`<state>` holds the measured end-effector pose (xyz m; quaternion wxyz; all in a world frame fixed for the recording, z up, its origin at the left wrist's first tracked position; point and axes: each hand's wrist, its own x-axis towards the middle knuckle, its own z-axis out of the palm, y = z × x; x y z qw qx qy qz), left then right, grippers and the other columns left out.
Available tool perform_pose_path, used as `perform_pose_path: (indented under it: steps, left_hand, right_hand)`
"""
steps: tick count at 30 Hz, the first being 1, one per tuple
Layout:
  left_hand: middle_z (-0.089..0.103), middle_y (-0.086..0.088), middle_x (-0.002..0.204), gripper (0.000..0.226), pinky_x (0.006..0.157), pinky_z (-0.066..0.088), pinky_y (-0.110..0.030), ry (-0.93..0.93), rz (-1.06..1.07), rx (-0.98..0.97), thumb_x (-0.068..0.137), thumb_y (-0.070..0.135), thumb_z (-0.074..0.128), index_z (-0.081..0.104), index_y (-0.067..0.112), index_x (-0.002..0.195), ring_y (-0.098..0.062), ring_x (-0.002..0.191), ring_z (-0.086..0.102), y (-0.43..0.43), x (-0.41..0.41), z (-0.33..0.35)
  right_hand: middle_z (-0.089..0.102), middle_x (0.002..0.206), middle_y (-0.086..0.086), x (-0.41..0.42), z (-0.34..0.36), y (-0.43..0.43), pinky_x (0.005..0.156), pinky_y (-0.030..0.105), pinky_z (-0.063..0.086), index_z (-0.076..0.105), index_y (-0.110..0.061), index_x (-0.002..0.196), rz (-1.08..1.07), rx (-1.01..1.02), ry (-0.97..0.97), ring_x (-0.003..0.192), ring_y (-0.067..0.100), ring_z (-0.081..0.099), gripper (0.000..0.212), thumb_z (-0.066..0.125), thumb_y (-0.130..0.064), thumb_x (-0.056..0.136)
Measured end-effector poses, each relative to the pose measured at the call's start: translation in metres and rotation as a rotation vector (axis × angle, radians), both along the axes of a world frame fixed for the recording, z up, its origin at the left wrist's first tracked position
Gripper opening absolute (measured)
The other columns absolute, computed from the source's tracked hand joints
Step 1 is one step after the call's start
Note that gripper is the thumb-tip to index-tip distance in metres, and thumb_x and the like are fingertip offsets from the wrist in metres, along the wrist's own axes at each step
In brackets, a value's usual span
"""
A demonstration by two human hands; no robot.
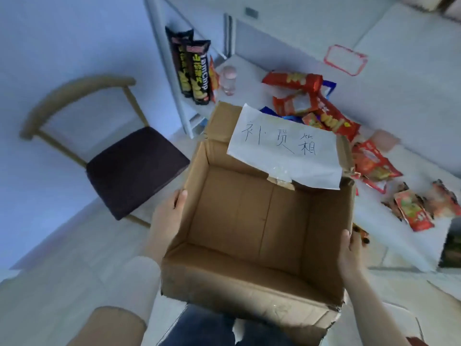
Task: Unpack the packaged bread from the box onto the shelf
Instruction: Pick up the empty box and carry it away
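The brown cardboard box (249, 221), seemingly emptied, is clasped at its walls by the left grip (169, 216) and right grip (351, 253); it should be put aside next.

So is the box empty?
Empty. The cardboard box is open on top, and only its bare bottom shows inside, no packets. The left hand and right hand grip its sides.

To my left a wooden chair (129, 166) with a curved backrest and a dark cushioned seat stands on the pale tiled floor (62, 270). Ahead of me two tall black chip packs (197, 71) stand upright, one overlapping the other. Just right of them is a clear bottle (229, 79), pinkish inside. Farther right is a red-outlined rectangle (345, 59), too blurred to read.
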<state>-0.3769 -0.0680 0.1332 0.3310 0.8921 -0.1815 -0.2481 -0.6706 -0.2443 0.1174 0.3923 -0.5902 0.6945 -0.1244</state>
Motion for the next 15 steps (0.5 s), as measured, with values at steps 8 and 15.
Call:
perform_pose_path:
  steps: [8,15]
  left_hand:
    - [0.049,-0.011,0.139,0.050,0.107,0.034,-0.043,0.035,0.434,-0.007,0.099,0.044,0.026,0.041,0.019,0.140,-0.032,0.127,0.045,0.065,0.133,-0.003]
    - [0.060,-0.018,0.115,0.039,0.084,0.033,-0.033,-0.038,0.728,-0.057,0.101,0.033,0.030,0.057,0.010,0.116,-0.035,0.114,0.052,0.077,0.206,-0.001]
  right_hand:
    - [0.046,0.136,0.023,0.228,0.008,-0.037,0.102,0.044,0.033,0.037,-0.005,0.134,0.418,-0.017,-0.008,0.125,0.040,0.043,0.046,0.026,-0.035,0.100]
    - [0.051,0.130,0.020,0.395,0.015,-0.068,0.095,0.039,0.035,0.041,-0.005,0.131,0.708,-0.051,-0.085,0.120,0.036,0.047,0.042,0.027,-0.031,0.101]
